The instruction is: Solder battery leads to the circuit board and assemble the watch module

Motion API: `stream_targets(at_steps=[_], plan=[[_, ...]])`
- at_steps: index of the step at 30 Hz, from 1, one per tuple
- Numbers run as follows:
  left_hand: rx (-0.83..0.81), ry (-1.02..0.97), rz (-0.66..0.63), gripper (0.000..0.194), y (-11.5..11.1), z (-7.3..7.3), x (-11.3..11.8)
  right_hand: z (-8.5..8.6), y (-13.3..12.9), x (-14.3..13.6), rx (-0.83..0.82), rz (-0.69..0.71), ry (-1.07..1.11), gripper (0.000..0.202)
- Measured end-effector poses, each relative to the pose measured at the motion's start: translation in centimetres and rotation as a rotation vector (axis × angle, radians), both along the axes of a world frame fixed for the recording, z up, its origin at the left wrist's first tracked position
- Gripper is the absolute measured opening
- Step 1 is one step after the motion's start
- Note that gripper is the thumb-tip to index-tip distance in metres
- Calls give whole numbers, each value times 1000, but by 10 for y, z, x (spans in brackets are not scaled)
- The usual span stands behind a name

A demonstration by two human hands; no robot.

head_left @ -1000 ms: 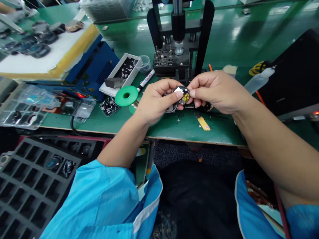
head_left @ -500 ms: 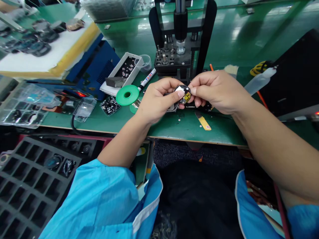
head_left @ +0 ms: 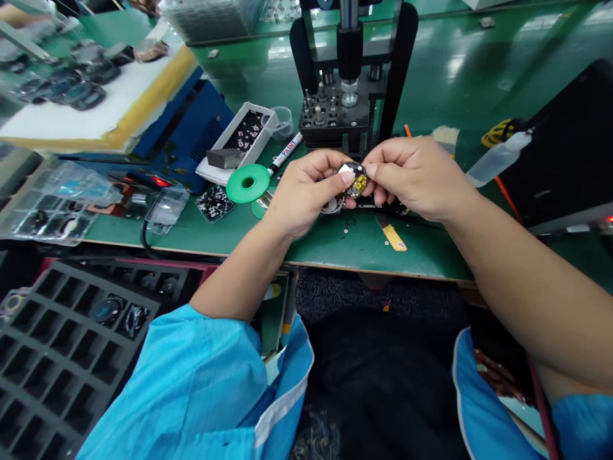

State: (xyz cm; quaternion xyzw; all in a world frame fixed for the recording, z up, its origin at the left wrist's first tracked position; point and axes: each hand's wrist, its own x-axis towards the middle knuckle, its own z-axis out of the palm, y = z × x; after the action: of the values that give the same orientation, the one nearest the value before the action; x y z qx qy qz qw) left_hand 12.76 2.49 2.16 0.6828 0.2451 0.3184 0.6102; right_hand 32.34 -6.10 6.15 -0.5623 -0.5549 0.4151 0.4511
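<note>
My left hand (head_left: 306, 195) is closed on a small round watch module (head_left: 357, 181), black with a yellow part and a white patch. Its thumb presses on the white patch. Below the module, a grey rounded watch case (head_left: 334, 206) shows partly between the left fingers. My right hand (head_left: 414, 176) is closed in a pinch at the module's right edge, with thumb and forefinger tips together there. Whether those tips also hold something tiny, I cannot make out. Both hands are above the green bench, in front of a black press (head_left: 335, 131).
Left of my hands are a green spool (head_left: 248, 183), a paint marker (head_left: 286, 153) and a white box of small parts (head_left: 261, 142). A yellow-handled blade (head_left: 395, 237) lies near the bench edge. A squeeze bottle (head_left: 500, 158) leans at right. A foam tray (head_left: 57, 332) sits lower left.
The view has shifted slightly. Both hands stay at the module with nearly the same grip, and the module appears turned a little.
</note>
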Motion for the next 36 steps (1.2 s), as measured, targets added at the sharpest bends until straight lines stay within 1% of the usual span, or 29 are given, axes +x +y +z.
stream_targets(at_steps=[5, 9, 12, 17, 21, 23, 26, 28, 30, 33, 36], plan=[[-17, -12, 20, 40, 1, -1, -1, 2, 0, -1, -49, 32, 109, 17], [-7, -12, 28, 33, 1, -1, 0, 2, 0, -1, -51, 40, 123, 16], [9, 9, 38, 31, 1, -1, 0, 3, -1, 1, -53, 43, 85, 20], [36, 38, 28, 40, 0, 0, -1, 1, -1, 5, -23, 69, -50, 23], [10, 44, 30, 39, 1, 0, -1, -6, 0, 4, 53, 32, -164, 21], [-16, 37, 39, 36, 1, 0, -1, -6, 0, 3, 73, 16, -181, 21], [-22, 25, 45, 32, 2, 0, -2, 0, -1, 0, 9, 35, -121, 26], [-15, 17, 52, 29, 2, 0, -2, 5, -1, -2, -33, 50, -57, 26], [-4, 15, 61, 28, 1, -1, -2, 7, -2, -2, -37, 59, -12, 25], [14, 26, 60, 27, 1, -1, -2, 7, -1, -2, -23, 62, 7, 26], [2, 11, 43, 27, 0, -1, -2, 5, -1, 0, -22, 70, -2, 22]])
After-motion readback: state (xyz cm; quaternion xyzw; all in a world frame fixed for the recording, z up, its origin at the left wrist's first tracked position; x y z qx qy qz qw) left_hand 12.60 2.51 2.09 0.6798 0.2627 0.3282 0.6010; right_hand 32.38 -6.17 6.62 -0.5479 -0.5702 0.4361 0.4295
